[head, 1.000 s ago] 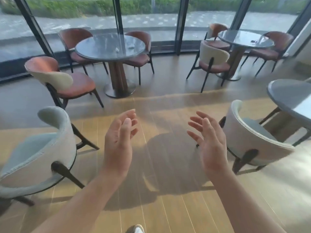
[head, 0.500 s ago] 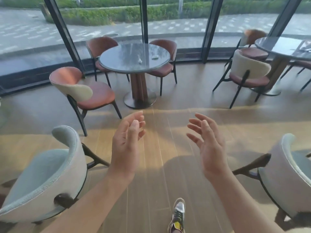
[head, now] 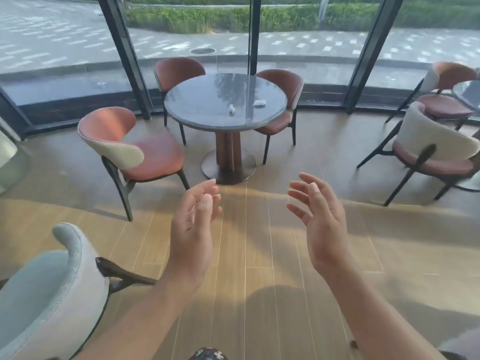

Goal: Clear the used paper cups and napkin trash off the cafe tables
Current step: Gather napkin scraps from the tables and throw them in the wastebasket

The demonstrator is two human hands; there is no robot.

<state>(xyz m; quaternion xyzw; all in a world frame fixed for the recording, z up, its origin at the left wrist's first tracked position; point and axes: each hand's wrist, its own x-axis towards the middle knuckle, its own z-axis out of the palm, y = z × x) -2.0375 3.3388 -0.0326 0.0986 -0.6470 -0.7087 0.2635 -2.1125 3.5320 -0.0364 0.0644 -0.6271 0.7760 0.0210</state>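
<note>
The left hand (head: 192, 229) and right hand (head: 322, 224) hover empty above the floor (head: 246, 268), fingers loosely spread, short of the round desk (head: 197, 118). A small napkin scrap (head: 231, 108) lies near the desk's middle, and a flatter napkin scrap (head: 259, 102) lies toward its right edge.

Two napkin scraps (head: 231, 108) lie on the round table (head: 202, 110), with three brown chairs (head: 145, 154) around it. Right of that table stand two further chairs (head: 436, 144) and a second table (head: 468, 93); one pale blue chair (head: 46, 294) sits left of it, nearer.
</note>
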